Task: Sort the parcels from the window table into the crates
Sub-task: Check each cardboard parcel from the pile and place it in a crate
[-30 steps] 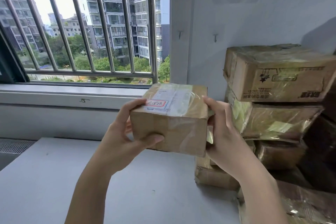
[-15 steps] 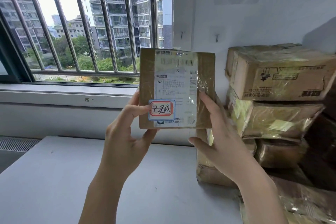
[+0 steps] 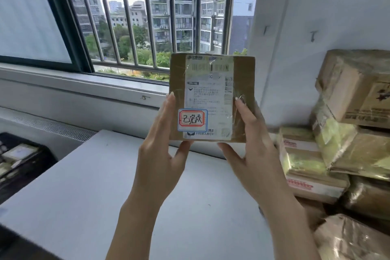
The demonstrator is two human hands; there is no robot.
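Both hands grasp one parcel (image 3: pixel 212 97), held upright above the grey table (image 3: pixel 88 192): left hand (image 3: pixel 160 154) pinching its left edge, right hand (image 3: pixel 251 148) its right, label facing the person. Stacked parcels (image 3: pixel 348 133) sit at the table's right. A dark crate (image 3: pixel 19 158) stands left. Barred window (image 3: pixel 147 17) behind.
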